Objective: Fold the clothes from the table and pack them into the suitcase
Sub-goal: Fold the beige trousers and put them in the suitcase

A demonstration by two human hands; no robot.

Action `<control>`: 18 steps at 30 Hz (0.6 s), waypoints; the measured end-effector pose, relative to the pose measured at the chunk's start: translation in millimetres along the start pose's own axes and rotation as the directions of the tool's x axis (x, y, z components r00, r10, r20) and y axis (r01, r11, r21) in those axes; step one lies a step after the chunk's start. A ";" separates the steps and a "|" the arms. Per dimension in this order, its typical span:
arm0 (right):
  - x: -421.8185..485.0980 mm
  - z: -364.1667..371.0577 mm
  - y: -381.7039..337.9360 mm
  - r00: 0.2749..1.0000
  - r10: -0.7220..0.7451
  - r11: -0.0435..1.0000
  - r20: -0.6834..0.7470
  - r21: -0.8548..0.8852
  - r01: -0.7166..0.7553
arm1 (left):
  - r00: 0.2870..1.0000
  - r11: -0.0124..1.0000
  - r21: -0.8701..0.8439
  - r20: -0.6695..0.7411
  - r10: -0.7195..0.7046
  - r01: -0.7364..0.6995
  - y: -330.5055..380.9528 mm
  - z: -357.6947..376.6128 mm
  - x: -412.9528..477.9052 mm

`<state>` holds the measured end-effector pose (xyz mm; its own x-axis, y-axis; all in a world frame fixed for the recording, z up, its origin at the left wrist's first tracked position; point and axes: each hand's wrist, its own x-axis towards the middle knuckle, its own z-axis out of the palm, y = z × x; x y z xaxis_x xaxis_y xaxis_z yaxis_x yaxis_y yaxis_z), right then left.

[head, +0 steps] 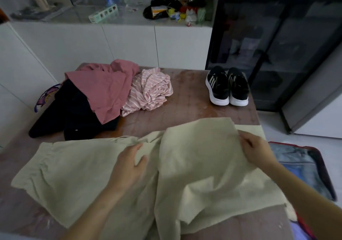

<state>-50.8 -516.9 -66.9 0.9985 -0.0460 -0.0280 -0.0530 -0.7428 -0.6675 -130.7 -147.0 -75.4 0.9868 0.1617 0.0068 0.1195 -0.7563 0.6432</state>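
The left hand lies spread on the beige trousers covering the surface. The right hand pinches their folded-over edge, near the suitcase.

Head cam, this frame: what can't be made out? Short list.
All head view.
- Left hand: motion-blurred; gripping or pressing the beige garment is unclear.
- Suitcase: mostly hidden by the table and right arm; contents blurred.
- Black garment: partly under the pink garment; type unclear.
- Patterned cloth: mostly behind the black garment.
- Counter clutter: too small, dim.
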 end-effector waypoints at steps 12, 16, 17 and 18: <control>32.1 -82.3 146.9 0.981 0.189 0.919 -0.042 -0.343 -0.192 | 0.964 0.866 0.464 0.255 0.073 -0.188 -12.2 58.6 54.6; 26.2 -70.1 177.1 0.974 0.218 0.901 -0.062 -0.370 -0.225 | 0.947 0.775 0.586 0.317 0.051 -0.238 -7.6 72.1 83.6; 22.9 -68.5 182.2 0.972 0.228 0.902 -0.056 -0.363 -0.233 | 0.947 0.739 0.636 0.321 0.009 -0.222 -7.7 72.6 89.7; 20.2 -68.3 185.7 0.970 0.238 0.902 -0.058 -0.357 -0.242 | 0.951 0.701 0.682 0.310 -0.020 -0.208 -7.6 71.7 95.1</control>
<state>-41.2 -701.4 -140.6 0.9551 -0.2598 -0.1427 -0.2933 -0.8974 -0.3296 -30.0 -171.3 -134.5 0.9694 -0.0275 -0.2438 -0.0467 -0.9962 -0.0732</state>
